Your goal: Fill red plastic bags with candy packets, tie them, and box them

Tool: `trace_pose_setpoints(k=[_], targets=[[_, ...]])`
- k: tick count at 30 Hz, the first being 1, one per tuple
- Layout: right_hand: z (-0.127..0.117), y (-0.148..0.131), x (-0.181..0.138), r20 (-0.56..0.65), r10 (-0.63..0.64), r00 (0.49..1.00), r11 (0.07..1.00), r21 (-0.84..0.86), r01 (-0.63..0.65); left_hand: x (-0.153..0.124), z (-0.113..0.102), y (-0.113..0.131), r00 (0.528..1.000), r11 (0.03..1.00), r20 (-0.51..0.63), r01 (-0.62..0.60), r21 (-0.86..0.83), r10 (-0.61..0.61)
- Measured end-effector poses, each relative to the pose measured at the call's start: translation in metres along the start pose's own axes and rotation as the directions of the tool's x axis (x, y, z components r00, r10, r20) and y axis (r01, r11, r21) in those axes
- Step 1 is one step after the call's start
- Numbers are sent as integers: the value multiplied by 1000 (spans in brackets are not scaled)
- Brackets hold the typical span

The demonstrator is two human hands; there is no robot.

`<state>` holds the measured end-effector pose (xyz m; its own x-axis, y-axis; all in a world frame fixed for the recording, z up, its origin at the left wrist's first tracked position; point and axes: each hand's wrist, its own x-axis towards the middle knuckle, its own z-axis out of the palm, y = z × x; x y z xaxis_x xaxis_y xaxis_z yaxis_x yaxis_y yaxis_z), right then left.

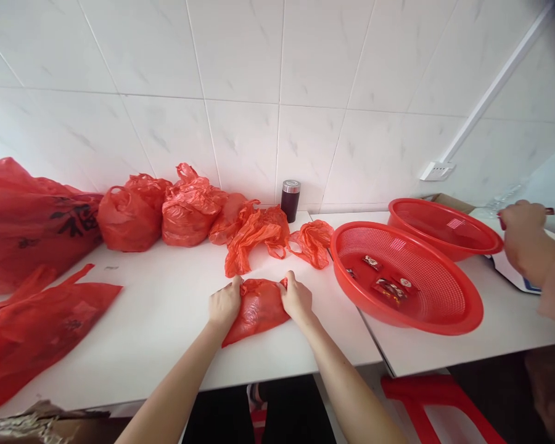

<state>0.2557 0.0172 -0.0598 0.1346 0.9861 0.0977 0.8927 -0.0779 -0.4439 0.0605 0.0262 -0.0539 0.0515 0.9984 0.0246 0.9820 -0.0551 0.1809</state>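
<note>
Below frame centre, red plastic bag [261, 309] is pinched at upper corners by left hand [226, 301] and right hand [298, 298]

a dark flask [290, 206] with a silvery lid [291, 184] stands by the white tiled wall [240, 49], where a trunking strip [497, 84] slants up from a socket [437, 171], while a red stool [411, 388] shows below the table [425, 351] at right and ragged cardboard [83, 430] at lower left

Both bare forearms reach from the near edge toward the far side, left forearm [178, 379] and right forearm [345, 382] converging. The left hand [225, 303] and right hand [298, 298] pinch level, slightly apart, thumbs pointing far. Black-clad legs [293, 410] show below, near.
</note>
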Motion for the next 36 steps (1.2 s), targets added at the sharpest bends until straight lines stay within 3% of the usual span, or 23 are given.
trace_pose_setpoints(k=[13,22,25,27,29,31,32,34,36], targets=[[6,1,-3,-126,75,989,997,12,-74,-3,-1,-2,993,999,-113,36,-1,-35],[1,12,-2,-230,171,958,951,291,-100,-29,-4,-23,975,971,-73,201,-127,-211],[1,13,-4,-240,147,959,912,408,-38,-31,-17,-32,970,953,-34,231,-196,-242],[1,13,-6,-245,120,962,879,477,12,-31,-31,-30,963,943,-74,235,-237,-259],[0,12,-7,-254,96,963,850,524,53,-31,-46,-19,946,954,-244,149,-260,-214],[-1,11,-8,-266,68,961,822,561,97,-31,-56,2,915,974,-400,-47,-220,-46],[-2,11,-8,-274,54,960,802,585,121,-32,-57,14,913,971,-403,-145,-188,59],[-2,12,-9,-285,55,957,747,648,150,-32,-53,35,948,953,-241,-252,-169,208],[-1,15,-9,-282,115,952,677,724,133,-32,-47,44,975,955,-48,-223,-197,218]])
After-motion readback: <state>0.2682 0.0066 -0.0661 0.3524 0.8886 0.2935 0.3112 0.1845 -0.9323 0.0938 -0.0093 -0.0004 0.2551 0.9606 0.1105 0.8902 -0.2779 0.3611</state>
